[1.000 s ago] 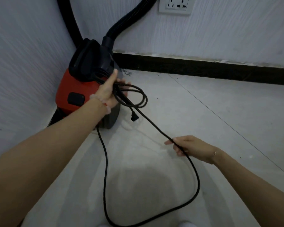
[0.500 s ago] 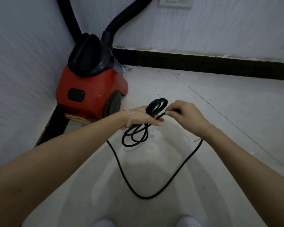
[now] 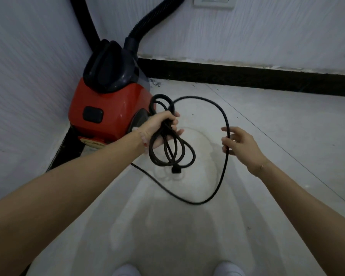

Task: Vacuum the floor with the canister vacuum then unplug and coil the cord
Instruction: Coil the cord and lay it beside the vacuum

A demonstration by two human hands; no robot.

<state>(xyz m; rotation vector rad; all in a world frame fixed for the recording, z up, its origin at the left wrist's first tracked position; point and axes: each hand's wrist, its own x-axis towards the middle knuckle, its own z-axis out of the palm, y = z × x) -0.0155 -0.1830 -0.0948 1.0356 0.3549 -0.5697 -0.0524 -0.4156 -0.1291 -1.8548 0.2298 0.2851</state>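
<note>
A red canister vacuum (image 3: 108,114) with a black top stands in the corner, its black hose (image 3: 147,18) rising out of view. My left hand (image 3: 161,130) grips a bundle of black cord loops (image 3: 167,154); the plug (image 3: 176,170) hangs below the loops. From the bundle a free length of cord (image 3: 223,120) arcs right, passes through my right hand (image 3: 241,144), whose fingers curl loosely round it, then sweeps along the floor back toward the vacuum.
A white wall socket (image 3: 214,2) sits on the far wall above a dark skirting board (image 3: 247,78). Walls close in at left and behind the vacuum. Pale tiled floor (image 3: 287,136) spreads to the right. My white shoe tips (image 3: 126,270) show at the bottom edge.
My hands have drawn apart: the right slid out along the cord to the right, opening a new wide loop, while the left keeps the gathered coils beside the vacuum.
</note>
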